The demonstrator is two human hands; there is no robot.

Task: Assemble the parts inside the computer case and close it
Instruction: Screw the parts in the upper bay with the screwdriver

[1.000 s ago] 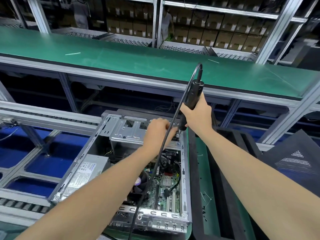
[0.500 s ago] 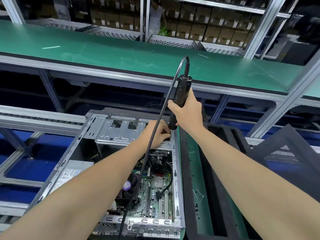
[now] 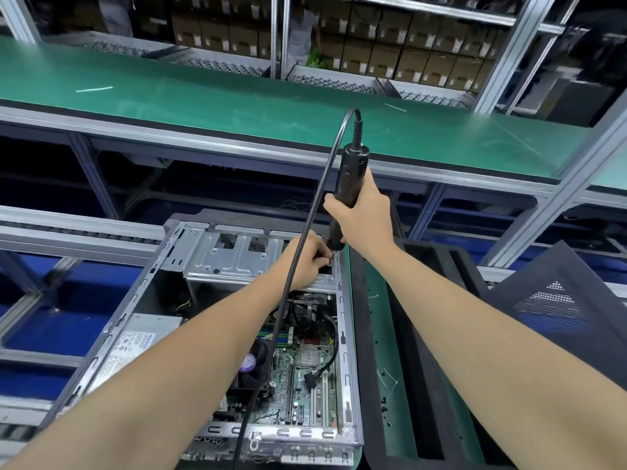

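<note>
Right hand (image 3: 364, 220) holds screwdriver (image 3: 350, 171) by left hand (image 3: 305, 261) at case rim (image 3: 345, 361).

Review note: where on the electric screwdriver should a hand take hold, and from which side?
Round the mid-barrel of the electric screwdriver, from the right, as the right hand does: it stands near upright, its cable leaves the top and hangs down the left.

Both forearms stretch forward; the right hand (image 3: 361, 217) grips the electric screwdriver (image 3: 351, 171) upright, the left hand (image 3: 305, 262) curls its fingers at its tip.
</note>
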